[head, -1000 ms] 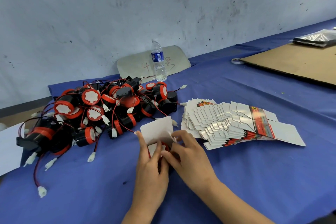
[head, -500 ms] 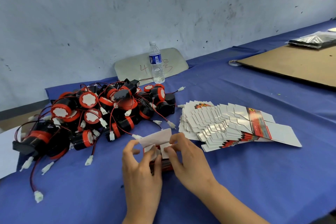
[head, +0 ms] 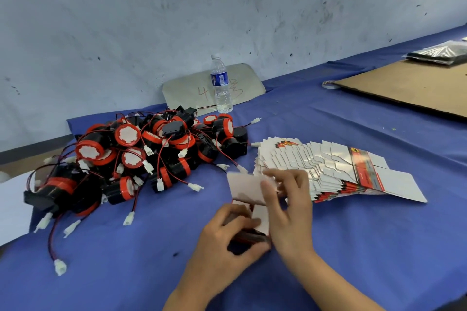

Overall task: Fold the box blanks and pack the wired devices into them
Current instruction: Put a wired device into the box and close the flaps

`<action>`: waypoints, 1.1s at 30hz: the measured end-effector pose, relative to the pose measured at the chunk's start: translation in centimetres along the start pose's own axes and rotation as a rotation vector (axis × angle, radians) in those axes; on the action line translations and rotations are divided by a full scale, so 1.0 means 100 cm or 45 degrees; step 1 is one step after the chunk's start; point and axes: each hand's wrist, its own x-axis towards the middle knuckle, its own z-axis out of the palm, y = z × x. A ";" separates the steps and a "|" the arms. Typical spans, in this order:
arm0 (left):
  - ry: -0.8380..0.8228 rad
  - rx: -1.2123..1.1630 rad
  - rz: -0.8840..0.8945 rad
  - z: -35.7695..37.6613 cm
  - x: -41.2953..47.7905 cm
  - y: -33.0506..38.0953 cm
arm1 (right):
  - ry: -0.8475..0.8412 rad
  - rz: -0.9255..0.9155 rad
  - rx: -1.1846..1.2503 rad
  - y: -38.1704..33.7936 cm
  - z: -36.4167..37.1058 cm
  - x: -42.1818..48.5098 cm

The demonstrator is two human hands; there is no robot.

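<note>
A small box [head: 246,190] with a white inside and red-black outside stands on the blue tablecloth [head: 353,247] in front of me, its top flap raised. My left hand [head: 227,242] grips the box's lower body from the left. My right hand [head: 288,207] holds the box's right side, fingers over the white flaps. Whether a device is inside is hidden by the hands. A heap of black-and-red wired devices [head: 141,151] with white plugs lies to the left. A fanned stack of flat box blanks [head: 328,169] lies to the right.
A water bottle [head: 221,84] stands at the wall in front of a grey board [head: 250,83]. A brown cardboard sheet [head: 409,86] with a tape roll [head: 329,84] at its corner and a black plastic bag [head: 439,52] lie at far right. White paper [head: 12,204] lies at left.
Both hands and the box have shifted nearer to me. The left hand slid down to the box's body. The right hand moved over the flaps.
</note>
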 end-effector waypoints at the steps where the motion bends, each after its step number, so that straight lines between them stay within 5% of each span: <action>1: -0.033 -0.017 0.041 0.000 0.000 0.001 | 0.020 0.035 0.081 0.000 -0.002 0.003; 7: -0.061 -0.032 0.067 0.005 0.000 -0.003 | -0.312 0.197 0.300 -0.004 -0.001 0.004; 16: 0.059 0.048 0.004 0.003 0.003 -0.011 | -0.602 0.044 -0.178 0.004 -0.001 0.003; 25: 0.526 -0.125 -0.351 0.008 0.003 -0.008 | -0.702 0.078 -0.171 0.010 0.003 0.000; 33: 0.279 -0.452 -0.492 -0.003 0.002 -0.020 | -0.781 -0.038 -0.343 0.016 0.004 0.000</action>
